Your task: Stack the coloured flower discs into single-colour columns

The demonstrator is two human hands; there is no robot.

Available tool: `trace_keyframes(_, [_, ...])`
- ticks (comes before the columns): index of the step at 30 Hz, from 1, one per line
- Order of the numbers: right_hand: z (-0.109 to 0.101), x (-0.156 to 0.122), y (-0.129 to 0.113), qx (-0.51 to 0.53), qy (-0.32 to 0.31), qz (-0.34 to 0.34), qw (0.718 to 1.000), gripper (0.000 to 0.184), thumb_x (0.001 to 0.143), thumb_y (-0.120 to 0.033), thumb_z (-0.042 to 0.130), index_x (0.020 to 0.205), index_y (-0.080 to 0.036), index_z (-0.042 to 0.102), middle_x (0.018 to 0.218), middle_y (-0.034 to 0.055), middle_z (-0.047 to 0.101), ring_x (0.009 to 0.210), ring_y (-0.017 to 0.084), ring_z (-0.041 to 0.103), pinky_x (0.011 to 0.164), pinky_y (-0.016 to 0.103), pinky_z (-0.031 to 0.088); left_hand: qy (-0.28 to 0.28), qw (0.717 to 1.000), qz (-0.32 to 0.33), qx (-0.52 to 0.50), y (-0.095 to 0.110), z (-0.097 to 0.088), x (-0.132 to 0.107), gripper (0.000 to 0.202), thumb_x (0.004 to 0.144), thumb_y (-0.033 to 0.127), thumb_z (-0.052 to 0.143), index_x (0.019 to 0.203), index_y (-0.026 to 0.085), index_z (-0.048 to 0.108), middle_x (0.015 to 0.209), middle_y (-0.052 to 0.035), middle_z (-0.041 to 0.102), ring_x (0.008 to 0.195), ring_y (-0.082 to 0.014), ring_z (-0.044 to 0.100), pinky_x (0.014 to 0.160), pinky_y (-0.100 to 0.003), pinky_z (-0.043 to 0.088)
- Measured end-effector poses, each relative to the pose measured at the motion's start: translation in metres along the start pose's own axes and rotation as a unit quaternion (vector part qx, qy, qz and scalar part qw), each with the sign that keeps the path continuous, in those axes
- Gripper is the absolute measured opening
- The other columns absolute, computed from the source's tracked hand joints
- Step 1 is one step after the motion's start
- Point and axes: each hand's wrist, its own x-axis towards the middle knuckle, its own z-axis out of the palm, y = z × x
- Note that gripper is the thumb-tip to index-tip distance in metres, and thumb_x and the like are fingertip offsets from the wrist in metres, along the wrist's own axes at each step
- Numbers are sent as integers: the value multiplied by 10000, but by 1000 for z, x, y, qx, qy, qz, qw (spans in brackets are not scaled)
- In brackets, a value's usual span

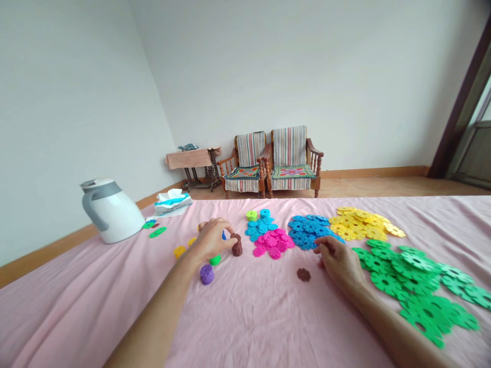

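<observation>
My left hand [213, 238] is over the left-middle of the cloth, thumb and forefinger closed at the top of a stack of brown flower-shaped plastic discs [237, 248]. Under and around it are a purple stack [206, 274], a green stack [215, 259], a yellow stack [179, 251] and a partly hidden blue piece [224, 235]. My right hand [339, 260] has its fingers curled together by the front of the blue disc pile [309, 230]; whatever they hold, if anything, is hidden. A single brown disc [304, 275] lies flat to its left.
Pink discs [273, 242], light-blue discs [261, 229] and a lime stack [251, 215] lie mid-cloth. Yellow [360, 223] and green piles [406, 271] spread rightward. A white jug [118, 214], a tissue box [173, 203] and loose discs [157, 232] stand left. Two chairs [289, 153] are beyond.
</observation>
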Motion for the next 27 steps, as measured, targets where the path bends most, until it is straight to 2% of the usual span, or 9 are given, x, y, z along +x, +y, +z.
trace_keyframes(5, [1,-1,0,11,6,-9,1000,245,798,-298,397,880,-209,610,744,7,718,502,137,639,551,255,461,4,1000,4,-8,2,-1,0,103,695,264,678,792,228,679,952,-27,666,993,-268,562,902,-414,340])
trace_keyframes(8, [2,0,-1,10,7,-7,1000,246,793,-299,402,873,-213,618,726,3,715,505,141,642,542,252,458,24,999,27,-27,14,1,0,162,738,253,659,896,216,662,1037,-50,648,1038,-273,545,920,-413,353])
trace_keyframes(10, [2,0,-2,7,5,-5,1000,246,786,-292,404,868,-215,623,716,1,713,508,141,643,534,247,453,18,996,69,-52,33,8,-4,145,786,228,624,927,218,653,1045,-43,645,1036,-237,552,910,-357,387])
trace_keyframes(12, [1,0,-2,5,6,-2,1000,247,778,-284,408,871,-215,626,715,1,713,512,142,643,531,245,450,-12,988,128,-83,56,20,-12,118,814,222,609,921,238,658,1010,-10,651,987,-190,578,881,-287,423])
trace_keyframes(14, [1,0,-2,3,6,-1,1000,249,774,-282,413,876,-213,629,716,3,713,512,142,641,530,245,449,-60,961,231,-138,81,35,-23,194,810,177,613,999,212,646,1066,-40,634,1024,-205,563,916,-304,420])
trace_keyframes(16, [2,0,-2,1,7,-4,1000,252,778,-286,414,884,-211,630,714,3,712,508,140,635,536,248,451,-69,945,274,-163,101,51,-32,335,818,142,607,1147,204,583,1167,-64,592,1086,-215,534,956,-322,406])
trace_keyframes(18, [2,0,-1,-1,10,-9,1000,254,784,-296,413,882,-208,630,716,5,712,507,141,631,543,253,454,-75,937,299,-163,115,64,-38,346,835,136,598,1172,208,560,1165,-64,588,1098,-220,519,979,-336,390])
trace_keyframes(22, [3,0,1,-3,6,-14,1000,253,799,-307,406,883,-208,623,726,8,714,504,141,632,537,253,453,-91,937,306,-141,123,78,-39,187,863,207,596,1047,193,626,1014,-69,619,996,-229,538,928,-351,413])
trace_keyframes(27, [2,1,0,-8,-4,-6,1000,251,800,-290,397,891,-210,617,729,7,712,514,140,640,551,253,456,-105,936,277,-187,118,77,-34,135,813,110,595,902,182,666,917,-55,609,918,-203,557,822,-287,447])
